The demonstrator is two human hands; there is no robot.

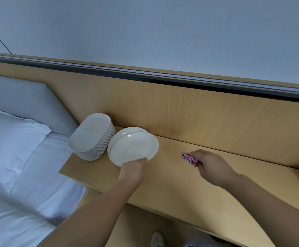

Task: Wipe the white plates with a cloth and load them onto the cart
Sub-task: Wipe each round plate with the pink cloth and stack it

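My left hand [133,169] pinched the near rim of the top round plate [133,146], stiff, glossy and breakable, beside the oval stack [91,135]; my right hand [210,166] clenched the soft cloth [189,157].

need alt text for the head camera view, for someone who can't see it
A person's left hand grips the near rim of the top round white plate on a wooden desk, while the right hand holds a folded pink cloth. A stack of oblong white plates sits beside a bed.
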